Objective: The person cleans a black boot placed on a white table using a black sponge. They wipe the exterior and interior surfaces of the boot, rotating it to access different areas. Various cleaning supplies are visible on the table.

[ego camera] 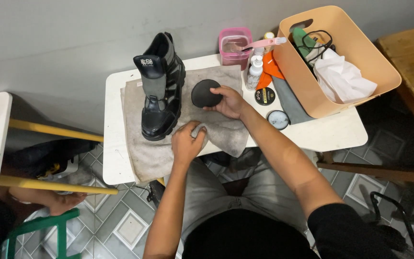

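A black boot (161, 86) stands upright on a grey towel (140, 148) spread over a small white table (113, 158). My right hand (228, 101) grips a round black tin (205, 93) that rests on the towel just right of the boot. My left hand (186, 142) is closed on a small grey cloth (200, 130) near the boot's toe, at the front of the towel.
A beige bin (293, 67) with white paper and cords sits at the table's right. Beside it lie a black lid (265, 96), an open round tin (278, 119), a white spray bottle (255, 72), a pink container (235, 48). Another person's hand (65, 201) shows lower left.
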